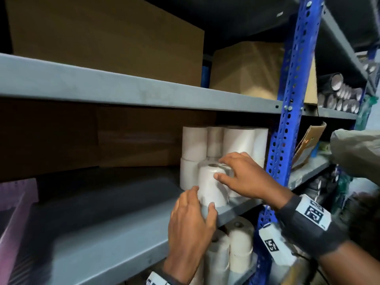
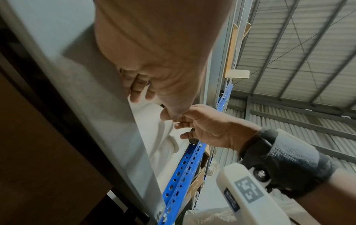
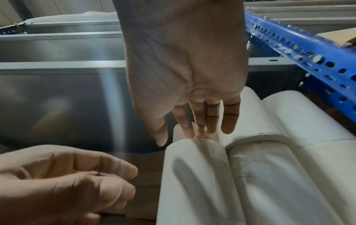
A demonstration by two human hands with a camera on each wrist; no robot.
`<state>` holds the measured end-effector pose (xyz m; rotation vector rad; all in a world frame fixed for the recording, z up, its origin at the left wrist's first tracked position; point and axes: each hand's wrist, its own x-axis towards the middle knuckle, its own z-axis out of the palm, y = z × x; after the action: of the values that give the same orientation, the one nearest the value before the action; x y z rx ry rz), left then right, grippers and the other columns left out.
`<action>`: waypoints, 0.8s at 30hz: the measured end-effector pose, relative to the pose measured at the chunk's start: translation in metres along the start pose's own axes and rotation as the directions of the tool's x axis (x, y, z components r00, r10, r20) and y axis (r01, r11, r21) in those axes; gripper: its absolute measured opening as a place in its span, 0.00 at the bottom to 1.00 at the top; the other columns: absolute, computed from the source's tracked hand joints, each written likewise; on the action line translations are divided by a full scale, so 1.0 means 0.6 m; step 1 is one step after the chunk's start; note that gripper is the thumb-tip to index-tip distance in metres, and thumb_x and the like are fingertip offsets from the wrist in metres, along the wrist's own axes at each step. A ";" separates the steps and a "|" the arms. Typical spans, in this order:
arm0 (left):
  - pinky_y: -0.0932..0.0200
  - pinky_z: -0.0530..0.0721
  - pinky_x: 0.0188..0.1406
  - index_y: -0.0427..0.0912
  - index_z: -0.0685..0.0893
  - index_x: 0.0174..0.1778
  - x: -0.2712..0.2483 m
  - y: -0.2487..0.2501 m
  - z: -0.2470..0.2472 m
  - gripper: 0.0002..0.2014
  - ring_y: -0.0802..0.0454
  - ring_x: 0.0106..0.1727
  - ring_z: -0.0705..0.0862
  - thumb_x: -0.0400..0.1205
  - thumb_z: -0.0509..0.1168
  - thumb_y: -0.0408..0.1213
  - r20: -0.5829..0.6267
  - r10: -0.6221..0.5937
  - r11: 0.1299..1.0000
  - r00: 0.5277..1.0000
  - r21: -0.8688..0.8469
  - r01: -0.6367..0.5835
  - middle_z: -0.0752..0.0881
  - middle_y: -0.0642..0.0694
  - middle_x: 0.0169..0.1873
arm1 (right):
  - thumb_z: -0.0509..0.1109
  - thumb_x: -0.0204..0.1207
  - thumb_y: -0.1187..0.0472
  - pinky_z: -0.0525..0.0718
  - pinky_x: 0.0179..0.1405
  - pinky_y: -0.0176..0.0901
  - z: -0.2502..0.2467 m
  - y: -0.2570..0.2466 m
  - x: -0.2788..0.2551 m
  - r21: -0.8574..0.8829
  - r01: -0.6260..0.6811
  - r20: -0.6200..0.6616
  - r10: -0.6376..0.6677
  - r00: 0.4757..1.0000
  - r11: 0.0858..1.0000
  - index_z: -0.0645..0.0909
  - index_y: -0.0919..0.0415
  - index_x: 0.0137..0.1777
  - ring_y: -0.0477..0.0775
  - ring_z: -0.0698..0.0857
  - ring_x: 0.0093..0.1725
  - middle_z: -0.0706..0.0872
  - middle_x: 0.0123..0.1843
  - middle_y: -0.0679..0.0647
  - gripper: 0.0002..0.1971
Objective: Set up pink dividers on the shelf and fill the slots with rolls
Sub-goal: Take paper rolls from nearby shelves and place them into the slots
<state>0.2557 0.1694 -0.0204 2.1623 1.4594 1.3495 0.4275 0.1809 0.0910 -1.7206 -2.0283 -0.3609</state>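
White paper rolls (image 1: 236, 140) stand stacked at the right end of the grey shelf (image 1: 115, 229), beside the blue upright. One roll (image 1: 211, 184) stands upright in front of them near the shelf's edge. My right hand (image 1: 240, 175) rests straight fingers on this roll's top rim, thumb by its side; the right wrist view shows those fingers (image 3: 200, 121) touching the roll (image 3: 194, 175). My left hand (image 1: 193, 214) sits loosely curled at the roll's base, thumb against its front. A pink divider (image 1: 14, 208) lies at the shelf's far left.
The blue perforated upright (image 1: 285, 99) stands just right of the rolls. Cardboard boxes (image 1: 102, 38) fill the shelf above, and a brown box (image 1: 102, 136) lines the back. More rolls (image 1: 236, 243) stand below. Bare shelf lies between the divider and the rolls.
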 end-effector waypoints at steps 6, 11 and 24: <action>0.55 0.71 0.78 0.56 0.63 0.83 0.007 -0.020 0.000 0.31 0.55 0.80 0.69 0.85 0.52 0.65 0.020 -0.019 0.988 1.000 0.151 0.016 0.70 0.57 0.78 | 0.62 0.79 0.38 0.77 0.66 0.56 0.020 -0.009 0.038 -0.143 0.034 0.203 -0.005 0.979 0.989 0.79 0.52 0.71 0.55 0.70 0.68 0.79 0.68 0.51 0.27; 0.54 0.66 0.82 0.56 0.64 0.84 0.004 -0.022 -0.001 0.33 0.55 0.81 0.68 0.85 0.51 0.66 0.021 -0.027 0.986 0.999 0.165 0.023 0.71 0.57 0.79 | 0.66 0.80 0.39 0.73 0.72 0.54 0.020 -0.014 0.043 -0.146 0.083 0.203 -0.052 0.978 0.986 0.75 0.57 0.75 0.54 0.68 0.71 0.75 0.73 0.50 0.29; 0.58 0.79 0.65 0.64 0.60 0.78 -0.020 -0.002 -0.014 0.48 0.59 0.70 0.77 0.64 0.59 0.82 0.002 -0.035 0.999 0.999 0.011 0.035 0.76 0.65 0.68 | 0.77 0.76 0.49 0.71 0.45 0.17 -0.061 -0.063 -0.060 0.268 0.284 0.128 -0.326 0.937 0.921 0.83 0.53 0.67 0.17 0.74 0.49 0.72 0.69 0.32 0.21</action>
<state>0.2476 0.1578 -0.0231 2.1336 1.5005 1.3299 0.4013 0.1255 0.1080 -1.3245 -2.3611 -0.0531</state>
